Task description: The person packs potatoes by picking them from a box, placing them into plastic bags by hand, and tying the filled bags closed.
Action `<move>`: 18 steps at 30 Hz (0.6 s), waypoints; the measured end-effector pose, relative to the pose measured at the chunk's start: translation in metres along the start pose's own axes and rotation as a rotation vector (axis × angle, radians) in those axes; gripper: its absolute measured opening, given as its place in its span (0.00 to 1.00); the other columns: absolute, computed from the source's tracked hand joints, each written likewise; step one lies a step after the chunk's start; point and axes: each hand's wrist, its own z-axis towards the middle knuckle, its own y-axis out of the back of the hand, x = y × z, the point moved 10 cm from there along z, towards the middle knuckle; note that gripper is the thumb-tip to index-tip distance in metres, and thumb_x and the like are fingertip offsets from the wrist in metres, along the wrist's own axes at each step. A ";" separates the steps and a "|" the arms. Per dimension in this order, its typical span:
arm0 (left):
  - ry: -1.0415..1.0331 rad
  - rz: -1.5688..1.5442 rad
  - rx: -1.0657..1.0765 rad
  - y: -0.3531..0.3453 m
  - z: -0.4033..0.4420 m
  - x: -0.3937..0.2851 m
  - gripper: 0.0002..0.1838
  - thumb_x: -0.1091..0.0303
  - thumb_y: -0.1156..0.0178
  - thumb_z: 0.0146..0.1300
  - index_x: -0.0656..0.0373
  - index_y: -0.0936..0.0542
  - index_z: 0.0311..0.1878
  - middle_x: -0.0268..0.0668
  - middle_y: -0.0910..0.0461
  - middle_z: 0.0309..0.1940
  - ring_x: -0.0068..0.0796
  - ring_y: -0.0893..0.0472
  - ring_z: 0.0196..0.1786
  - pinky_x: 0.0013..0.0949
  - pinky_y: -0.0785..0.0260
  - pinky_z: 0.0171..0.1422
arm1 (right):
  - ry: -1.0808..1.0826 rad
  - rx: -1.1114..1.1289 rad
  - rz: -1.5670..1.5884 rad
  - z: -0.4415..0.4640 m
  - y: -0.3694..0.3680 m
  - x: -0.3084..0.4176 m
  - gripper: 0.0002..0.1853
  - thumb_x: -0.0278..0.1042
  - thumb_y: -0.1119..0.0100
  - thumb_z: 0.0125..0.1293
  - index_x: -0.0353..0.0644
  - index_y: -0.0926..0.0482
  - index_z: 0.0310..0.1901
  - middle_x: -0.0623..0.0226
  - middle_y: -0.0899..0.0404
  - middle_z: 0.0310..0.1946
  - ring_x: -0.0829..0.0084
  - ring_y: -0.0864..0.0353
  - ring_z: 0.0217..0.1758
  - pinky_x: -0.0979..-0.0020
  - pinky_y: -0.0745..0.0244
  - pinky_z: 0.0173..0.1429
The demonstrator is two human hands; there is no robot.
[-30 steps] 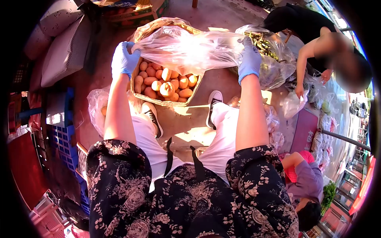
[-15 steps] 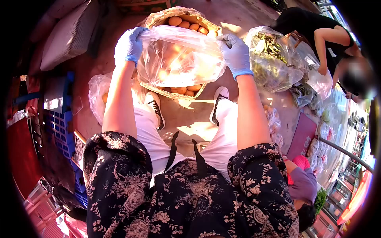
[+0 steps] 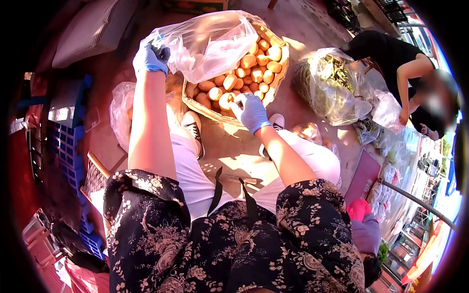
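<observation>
My left hand (image 3: 151,57), in a blue glove, is closed on the edge of a clear plastic bag (image 3: 207,51). The bag hangs across the left and far part of a cardboard box (image 3: 281,73) full of brown potatoes (image 3: 248,61). At the near side of the box is my right hand (image 3: 251,111), also gloved in blue. Its fingers are bent and closed around a potato (image 3: 226,101) on top of the pile, though the palm side is partly hidden.
Clear bags of green vegetables (image 3: 330,83) stand to the right, where a person in black (image 3: 391,53) bends over. Another plastic bag (image 3: 122,110) lies left of the box. Blue crates (image 3: 68,151) are at the far left. Another person (image 3: 366,234) is low at right.
My right hand has let go of the bag and moved down to the potatoes. The bag has swung left in my left hand, uncovering much of the pile.
</observation>
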 end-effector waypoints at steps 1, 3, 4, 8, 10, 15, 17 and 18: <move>-0.035 0.024 0.049 -0.009 -0.012 -0.004 0.07 0.68 0.50 0.65 0.57 0.23 0.35 0.37 0.23 0.27 0.34 0.25 0.30 0.38 0.28 0.32 | -0.188 0.021 0.083 0.003 -0.017 -0.008 0.15 0.46 0.37 0.54 0.42 0.22 0.31 0.57 0.22 0.29 0.56 0.23 0.35 0.60 0.28 0.42; -0.035 0.013 0.085 -0.018 -0.026 -0.003 0.06 0.68 0.49 0.65 0.57 0.24 0.36 0.36 0.22 0.27 0.33 0.24 0.30 0.39 0.28 0.35 | -0.328 0.152 -0.002 0.017 -0.067 -0.021 0.19 0.51 0.38 0.54 0.42 0.21 0.36 0.56 0.22 0.33 0.54 0.25 0.41 0.58 0.28 0.46; -0.046 0.028 0.101 -0.023 -0.033 -0.004 0.06 0.68 0.49 0.65 0.57 0.24 0.36 0.36 0.22 0.28 0.33 0.24 0.30 0.39 0.28 0.35 | -0.281 0.264 -0.166 0.026 -0.101 -0.028 0.22 0.53 0.39 0.54 0.41 0.21 0.40 0.56 0.23 0.36 0.52 0.26 0.47 0.53 0.28 0.48; -0.058 0.009 0.243 -0.048 -0.044 -0.005 0.05 0.69 0.45 0.61 0.59 0.25 0.31 0.33 0.26 0.23 0.27 0.26 0.27 0.37 0.26 0.33 | -0.797 0.423 -0.037 0.030 -0.108 -0.028 0.42 0.68 0.40 0.48 0.48 0.35 0.60 0.52 0.42 0.61 0.47 0.40 0.62 0.42 0.31 0.54; -0.035 -0.008 0.275 -0.056 -0.046 -0.004 0.05 0.69 0.45 0.62 0.59 0.24 0.35 0.34 0.25 0.25 0.27 0.25 0.30 0.37 0.26 0.35 | -0.750 0.546 -0.146 0.041 -0.106 -0.019 0.35 0.66 0.44 0.53 0.51 0.32 0.58 0.56 0.39 0.60 0.49 0.39 0.61 0.43 0.31 0.54; -0.042 -0.013 0.231 -0.057 -0.053 -0.005 0.07 0.69 0.46 0.62 0.62 0.24 0.39 0.36 0.24 0.28 0.29 0.23 0.33 0.38 0.26 0.38 | -0.480 0.449 -0.113 0.053 -0.093 -0.036 0.32 0.65 0.45 0.52 0.45 0.24 0.48 0.56 0.22 0.47 0.54 0.24 0.50 0.60 0.28 0.52; -0.068 -0.013 0.243 -0.057 -0.052 -0.010 0.07 0.70 0.46 0.62 0.63 0.24 0.39 0.37 0.24 0.28 0.30 0.23 0.33 0.39 0.26 0.38 | -0.533 0.214 0.263 0.047 -0.070 -0.056 0.30 0.61 0.38 0.52 0.44 0.24 0.47 0.55 0.20 0.41 0.58 0.21 0.44 0.61 0.27 0.48; -0.070 0.017 0.278 -0.056 -0.047 -0.010 0.08 0.69 0.46 0.62 0.63 0.24 0.39 0.38 0.24 0.28 0.31 0.23 0.32 0.38 0.25 0.39 | -0.587 0.155 0.685 0.040 -0.078 -0.071 0.23 0.46 0.32 0.53 0.43 0.24 0.47 0.64 0.20 0.39 0.71 0.21 0.40 0.70 0.26 0.43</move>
